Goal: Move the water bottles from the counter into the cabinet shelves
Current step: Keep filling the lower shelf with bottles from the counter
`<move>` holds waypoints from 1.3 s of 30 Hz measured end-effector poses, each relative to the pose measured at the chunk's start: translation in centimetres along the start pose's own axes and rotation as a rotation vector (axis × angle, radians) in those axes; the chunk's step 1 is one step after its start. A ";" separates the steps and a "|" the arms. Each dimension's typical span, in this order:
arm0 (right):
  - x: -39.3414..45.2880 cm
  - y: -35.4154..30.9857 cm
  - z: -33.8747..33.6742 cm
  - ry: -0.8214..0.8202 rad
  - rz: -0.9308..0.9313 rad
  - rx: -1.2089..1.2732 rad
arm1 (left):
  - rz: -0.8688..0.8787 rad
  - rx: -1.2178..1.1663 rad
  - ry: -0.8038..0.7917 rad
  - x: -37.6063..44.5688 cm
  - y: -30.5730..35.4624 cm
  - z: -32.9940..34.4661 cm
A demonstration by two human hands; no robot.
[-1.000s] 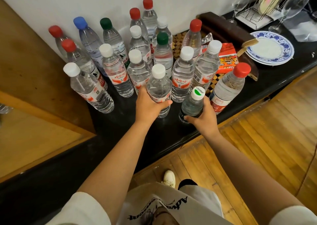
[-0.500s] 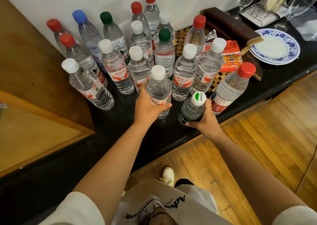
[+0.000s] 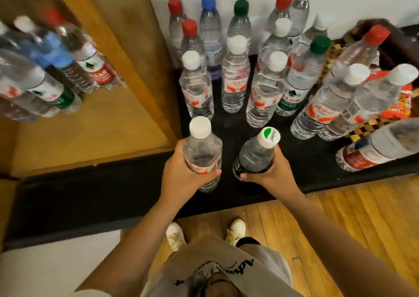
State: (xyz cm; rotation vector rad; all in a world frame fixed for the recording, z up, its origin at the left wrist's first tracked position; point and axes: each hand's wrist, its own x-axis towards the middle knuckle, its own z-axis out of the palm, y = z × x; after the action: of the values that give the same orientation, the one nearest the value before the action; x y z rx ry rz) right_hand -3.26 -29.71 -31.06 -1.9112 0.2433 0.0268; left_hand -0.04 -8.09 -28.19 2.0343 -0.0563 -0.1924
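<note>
A black counter (image 3: 317, 176) runs across the middle of the frame, with a wooden cabinet (image 3: 127, 47) at upper left whose shelf (image 3: 90, 135) already carries blurred bottles (image 3: 56, 70), and a crowd of capped bottles (image 3: 267, 74) stands upright at upper centre and right. At centre, just below that crowd, the left hand (image 3: 181, 178) wraps its fingers round a white-capped bottle (image 3: 201, 151), and beside it the right hand (image 3: 272, 172) grips a smaller dark-labelled bottle (image 3: 256, 154) with a green-marked cap.
</note>
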 end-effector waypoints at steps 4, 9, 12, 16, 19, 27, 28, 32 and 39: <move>1.0 -3.2 5.6 -0.139 -0.056 -0.038 | -0.042 -0.039 0.132 -1.4 -2.7 -6.7; 1.9 -7.4 13.0 -0.243 -0.131 -0.086 | -0.048 -0.108 0.280 -0.8 -5.3 -14.3; 2.6 -9.6 17.1 -0.257 -0.161 -0.107 | -0.056 -0.152 0.377 0.9 -6.6 -17.9; 4.2 -12.1 21.7 -0.206 -0.172 -0.105 | -0.063 -0.191 0.472 3.5 -8.0 -21.9; 6.1 -13.5 24.4 -0.174 -0.126 -0.079 | -0.054 -0.181 0.501 5.5 -8.7 -24.0; 8.8 -13.8 29.3 -0.098 -0.010 0.000 | -0.100 -0.134 0.512 8.3 -10.8 -24.8; 8.9 -13.7 29.7 -0.091 -0.006 0.009 | -0.106 -0.126 0.510 8.4 -11.0 -24.7; 8.8 -13.4 30.6 -0.074 0.021 -0.006 | -0.141 -0.085 0.476 8.8 -11.4 -24.9; 8.4 -13.3 30.6 -0.072 0.034 -0.013 | -0.143 -0.048 0.469 9.1 -11.1 -24.7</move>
State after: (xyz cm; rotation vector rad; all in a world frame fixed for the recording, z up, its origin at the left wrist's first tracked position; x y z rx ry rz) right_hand 10.43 1.84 -30.55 -1.9148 0.2278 0.1196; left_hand 12.40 17.66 -28.16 1.9882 0.3834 0.1954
